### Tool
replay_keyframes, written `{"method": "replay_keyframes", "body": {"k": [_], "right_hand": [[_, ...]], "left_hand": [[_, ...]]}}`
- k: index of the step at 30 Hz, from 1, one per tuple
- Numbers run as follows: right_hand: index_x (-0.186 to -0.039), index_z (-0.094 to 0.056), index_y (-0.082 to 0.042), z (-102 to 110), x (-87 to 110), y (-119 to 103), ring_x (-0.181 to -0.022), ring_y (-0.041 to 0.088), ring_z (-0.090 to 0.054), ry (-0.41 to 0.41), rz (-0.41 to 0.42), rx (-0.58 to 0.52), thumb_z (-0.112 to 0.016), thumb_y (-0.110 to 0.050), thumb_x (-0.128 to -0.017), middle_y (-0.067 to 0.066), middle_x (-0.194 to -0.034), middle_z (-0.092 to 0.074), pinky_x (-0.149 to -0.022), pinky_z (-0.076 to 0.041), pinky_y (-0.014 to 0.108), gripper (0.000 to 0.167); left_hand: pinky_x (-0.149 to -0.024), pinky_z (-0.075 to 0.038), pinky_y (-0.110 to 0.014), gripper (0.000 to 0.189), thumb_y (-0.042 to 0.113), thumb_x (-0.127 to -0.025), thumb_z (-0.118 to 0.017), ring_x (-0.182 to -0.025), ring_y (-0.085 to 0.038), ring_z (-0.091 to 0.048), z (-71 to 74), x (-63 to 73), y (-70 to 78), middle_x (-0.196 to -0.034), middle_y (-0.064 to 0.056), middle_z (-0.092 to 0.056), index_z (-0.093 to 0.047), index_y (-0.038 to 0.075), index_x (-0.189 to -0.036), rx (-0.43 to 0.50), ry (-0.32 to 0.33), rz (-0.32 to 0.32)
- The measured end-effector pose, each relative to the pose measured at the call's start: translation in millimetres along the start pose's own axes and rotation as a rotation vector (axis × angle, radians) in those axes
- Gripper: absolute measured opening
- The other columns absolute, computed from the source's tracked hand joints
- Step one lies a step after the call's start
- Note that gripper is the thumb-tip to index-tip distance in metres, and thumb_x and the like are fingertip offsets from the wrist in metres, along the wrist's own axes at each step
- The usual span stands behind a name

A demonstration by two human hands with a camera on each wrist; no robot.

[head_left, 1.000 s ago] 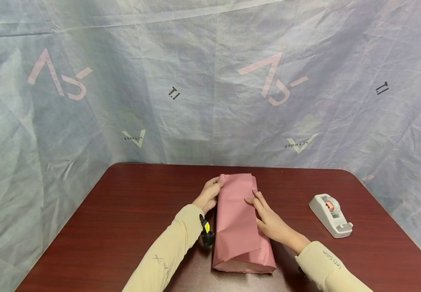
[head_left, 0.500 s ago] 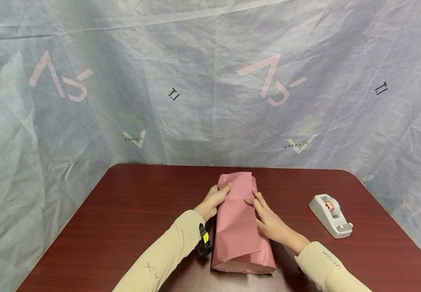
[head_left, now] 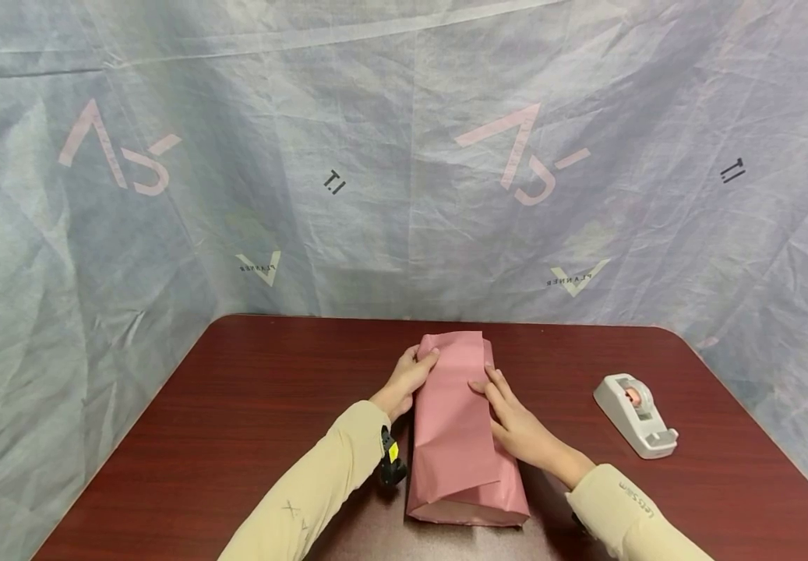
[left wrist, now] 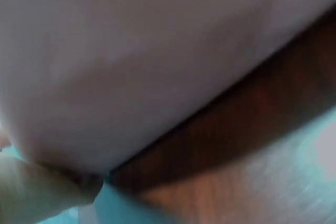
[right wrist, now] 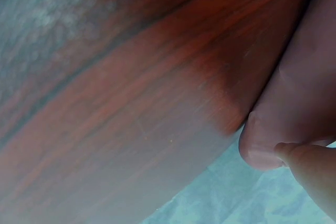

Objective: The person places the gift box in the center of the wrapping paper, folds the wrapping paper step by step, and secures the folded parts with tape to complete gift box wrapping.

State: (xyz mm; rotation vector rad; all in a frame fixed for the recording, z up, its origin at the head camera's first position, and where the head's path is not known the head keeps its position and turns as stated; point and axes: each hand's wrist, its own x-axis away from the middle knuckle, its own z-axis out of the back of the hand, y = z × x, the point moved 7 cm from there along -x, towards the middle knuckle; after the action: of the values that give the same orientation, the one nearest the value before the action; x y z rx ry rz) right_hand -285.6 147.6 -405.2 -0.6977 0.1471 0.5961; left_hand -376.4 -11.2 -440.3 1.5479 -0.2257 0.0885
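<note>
A long box wrapped in pink paper lies lengthwise on the table, with an overlapping flap of paper along its top. At its far left edge my left hand grips it, thumb on top and the other fingers partly hidden behind the side. My right hand rests on the right side with fairly straight fingers, the tips touching the paper by the flap's edge. In the left wrist view, the box's pink side fills much of the picture. The right wrist view shows a finger against the wrapped far end.
A white tape dispenser with a roll of tape stands on the right of the dark red wooden table. Behind the table's far edge hangs a grey-blue printed cloth, which continues along both sides.
My left hand has come slightly nearer along the box's left edge. Its thumb moved inward over the top, then back a little toward the edge. My right hand has stayed in place.
</note>
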Motion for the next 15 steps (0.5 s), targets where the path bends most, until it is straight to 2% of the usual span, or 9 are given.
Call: {"method": "replay_keyframes", "body": {"k": [2,6,9,12,15], "right_hand": [[-0.127,-0.045,-0.005,0,-0.1,0,-0.133,0.052,-0.008,0.001,0.007,0.002,-0.052,-0.015,-0.092,0.029,-0.146,-0.016,-0.098,-0.030,0.060,0.037],[-0.127,-0.045,-0.005,1,-0.6,-1,-0.133,0.052,-0.008,0.003,0.010,0.000,-0.052,-0.016,-0.092,0.028,-0.146,-0.016,-0.098,-0.030,0.060,0.037],[-0.127,-0.045,-0.005,1,-0.6,-1,-0.133,0.052,-0.008,0.004,0.005,-0.004,-0.052,-0.016,-0.092,0.028,-0.147,-0.016,-0.098,-0.029,0.060,0.038],[-0.128,-0.045,-0.005,1,-0.5,-1,-0.133,0.052,-0.008,-0.002,0.001,-0.006,-0.052,-0.017,-0.092,0.028,-0.147,-0.015,-0.098,-0.029,0.060,0.038],[-0.129,-0.045,-0.005,1,-0.4,-1,-0.134,0.052,-0.007,-0.007,-0.004,-0.012,-0.052,-0.018,-0.092,0.027,-0.147,-0.015,-0.098,-0.029,0.060,0.039]], "left_hand": [[-0.102,-0.035,-0.042,0.053,0.027,-0.094,-0.049,-0.125,-0.029,-0.042,3.1,-5.2,2.1,-0.139,-0.016,-0.041,-0.033,0.006,-0.139,-0.018,0.010,-0.017],[-0.099,-0.038,-0.041,0.042,0.022,-0.096,-0.045,-0.121,-0.028,-0.047,9.7,-14.9,7.8,-0.132,-0.015,-0.048,-0.040,0.008,-0.136,-0.049,0.022,-0.057],[-0.097,-0.039,-0.040,0.038,0.022,-0.097,-0.041,-0.118,-0.026,-0.049,12.8,-21.3,14.2,-0.127,-0.014,-0.052,-0.043,0.012,-0.134,-0.136,-0.002,-0.115],[-0.087,-0.042,-0.034,0.034,0.024,-0.099,-0.038,-0.105,-0.021,-0.053,14.1,-26.0,19.9,-0.116,-0.009,-0.057,-0.048,0.014,-0.130,-0.242,-0.049,-0.173],[-0.074,-0.041,-0.027,0.030,0.024,-0.099,-0.037,-0.088,-0.015,-0.051,13.6,-27.9,25.6,-0.103,-0.007,-0.058,-0.055,0.010,-0.119,-0.331,-0.087,-0.219]]}}
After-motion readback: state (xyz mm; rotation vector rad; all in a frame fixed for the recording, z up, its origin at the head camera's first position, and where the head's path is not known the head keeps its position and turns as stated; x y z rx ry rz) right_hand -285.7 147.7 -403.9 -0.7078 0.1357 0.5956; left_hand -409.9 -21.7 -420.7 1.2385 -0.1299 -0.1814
